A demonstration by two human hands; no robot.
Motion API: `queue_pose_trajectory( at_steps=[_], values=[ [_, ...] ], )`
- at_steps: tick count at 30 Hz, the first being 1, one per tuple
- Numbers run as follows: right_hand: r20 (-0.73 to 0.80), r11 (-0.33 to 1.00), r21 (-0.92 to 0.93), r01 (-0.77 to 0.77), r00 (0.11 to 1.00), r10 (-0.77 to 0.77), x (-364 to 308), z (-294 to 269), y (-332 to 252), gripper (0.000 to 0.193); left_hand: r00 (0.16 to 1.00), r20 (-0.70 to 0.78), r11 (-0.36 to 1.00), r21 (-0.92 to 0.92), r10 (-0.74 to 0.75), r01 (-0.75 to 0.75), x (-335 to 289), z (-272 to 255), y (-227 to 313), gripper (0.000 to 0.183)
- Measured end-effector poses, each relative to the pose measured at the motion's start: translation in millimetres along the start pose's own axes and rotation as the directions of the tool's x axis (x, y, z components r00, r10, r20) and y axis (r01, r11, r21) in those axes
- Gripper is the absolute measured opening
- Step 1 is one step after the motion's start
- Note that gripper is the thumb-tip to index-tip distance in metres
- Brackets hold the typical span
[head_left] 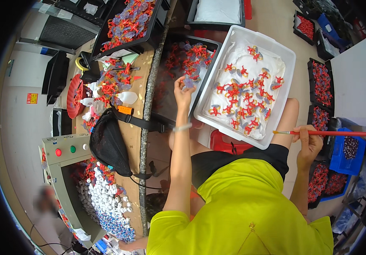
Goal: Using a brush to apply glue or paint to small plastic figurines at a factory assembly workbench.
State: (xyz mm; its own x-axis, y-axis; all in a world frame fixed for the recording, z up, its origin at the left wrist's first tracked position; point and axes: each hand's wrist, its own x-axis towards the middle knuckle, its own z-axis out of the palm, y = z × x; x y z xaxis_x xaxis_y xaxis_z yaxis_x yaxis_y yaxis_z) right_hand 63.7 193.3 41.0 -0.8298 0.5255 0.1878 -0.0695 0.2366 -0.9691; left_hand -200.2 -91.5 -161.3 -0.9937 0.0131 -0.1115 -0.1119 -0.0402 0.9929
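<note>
My left hand (183,93) pinches a small translucent purple plastic piece (188,82) above a black bin (159,108). That bin holds a heap of red and purple plastic figures (197,57). My right hand (308,145) is closed around a red-handled paintbrush (340,133), its bristle tip pointing left. Between my hands a white plastic tray (285,59) rests at my lap, lined with white cloth. Many small red figures with grey and yellow parts (238,90) are spread on the cloth, most crowded in the middle.
A workbench (138,114) on the left bears a black bag (110,142), white bottles (127,97), a machine with coloured buttons (66,148) and heaped white pieces (100,191). Another person's hand (127,245) shows at the bottom. Crates of red pieces (321,83) line the right.
</note>
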Motion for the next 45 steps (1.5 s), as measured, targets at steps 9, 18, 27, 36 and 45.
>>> queue_pose_trajectory(
  at_steps=[9,18,27,36,45],
  values=[
    [0.247,0.949,0.302,-0.091,0.969,0.015,0.5,62.4,-20.6,0.015,0.941,0.327,0.852,-0.463,-0.092,0.244,-198.5,63.9,118.0,0.069],
    [0.387,0.993,0.115,0.037,0.919,-0.079,-0.2,50.3,-16.8,0.007,0.851,0.526,0.711,-0.595,-0.008,0.375,-222.9,72.4,125.5,0.083],
    [0.439,0.985,0.016,0.17,0.884,-0.16,2.4,52.0,-34.3,0.004,0.923,0.363,0.754,-0.64,0.128,0.147,-216.9,87.6,127.8,0.056],
    [0.335,0.978,0.151,0.144,0.923,-0.188,6.5,52.4,-39.6,0.003,0.912,0.392,0.721,-0.666,0.12,0.191,-216.9,93.3,132.4,0.056],
    [0.379,0.934,0.022,0.357,0.861,-0.339,10.2,53.1,-46.1,0.001,0.904,0.421,0.726,-0.646,0.078,0.238,-221.5,94.3,139.9,0.063]
  ],
)
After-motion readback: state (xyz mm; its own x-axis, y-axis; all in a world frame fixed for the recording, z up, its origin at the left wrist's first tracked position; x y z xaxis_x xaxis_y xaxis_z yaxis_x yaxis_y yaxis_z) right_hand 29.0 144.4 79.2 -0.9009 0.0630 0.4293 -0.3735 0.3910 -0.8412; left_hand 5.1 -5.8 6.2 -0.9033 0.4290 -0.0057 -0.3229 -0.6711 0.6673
